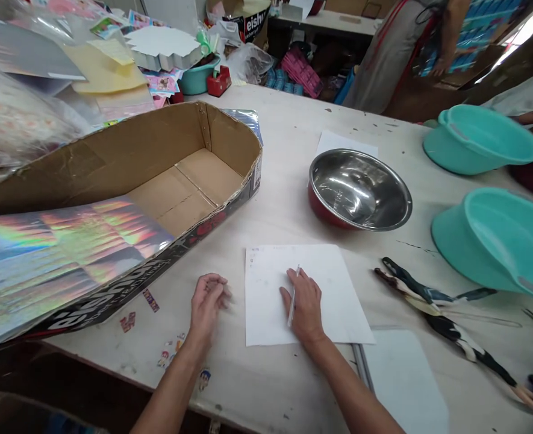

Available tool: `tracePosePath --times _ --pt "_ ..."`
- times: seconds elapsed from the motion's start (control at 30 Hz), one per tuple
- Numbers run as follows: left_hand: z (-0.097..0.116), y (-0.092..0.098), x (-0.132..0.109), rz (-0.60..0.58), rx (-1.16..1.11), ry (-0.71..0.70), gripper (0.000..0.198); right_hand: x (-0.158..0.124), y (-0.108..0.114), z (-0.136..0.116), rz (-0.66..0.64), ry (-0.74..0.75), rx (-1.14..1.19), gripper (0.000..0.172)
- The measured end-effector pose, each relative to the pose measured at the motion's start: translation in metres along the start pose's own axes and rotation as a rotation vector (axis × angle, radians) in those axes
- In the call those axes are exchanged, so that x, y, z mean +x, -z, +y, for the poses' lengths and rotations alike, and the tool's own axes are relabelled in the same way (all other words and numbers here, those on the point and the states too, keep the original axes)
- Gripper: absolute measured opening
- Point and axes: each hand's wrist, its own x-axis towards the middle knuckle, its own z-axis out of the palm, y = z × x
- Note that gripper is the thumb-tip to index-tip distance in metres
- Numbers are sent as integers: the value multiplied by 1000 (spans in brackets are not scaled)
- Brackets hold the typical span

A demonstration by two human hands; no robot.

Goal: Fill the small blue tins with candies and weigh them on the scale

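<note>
A thin pen (292,304) with a clear or white barrel is in my right hand (308,301), held at the thumb and index finger. This hand rests on a white sheet of paper (266,301) with faint small marks near its upper left corner. Beside the sheet's left edge, my left hand (208,301) hovers over or rests on the table, slightly blurred. Its fingers are loosely curled and apart from the thumb, with nothing visible in them. A grey-edged white board or folder (402,374) lies partly under the paper's lower right corner.
A cut-down cardboard box (221,175) with shiny holographic sheets (81,241) stands at left. Beyond the paper is a steel bowl (361,193). Teal basins (465,241), scissors-like tools (429,301) and a tape dispenser (219,82) are around. Another person (383,60) stands across the table.
</note>
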Motion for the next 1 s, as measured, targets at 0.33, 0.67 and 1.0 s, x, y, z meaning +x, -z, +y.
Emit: tracePosePath --times 0.33,0.67,1.0 --pt "-4 -14 35 -179 937 -642 27 -3 -4 1 -12 -2 -15 45" --pt "-25 -5 57 -186 1278 -874 34 -2 -3 -1 -40 -17 -31 43" --pt "-18 -9 56 -233 1281 -883 32 0 -4 -2 -14 7 -44 40"
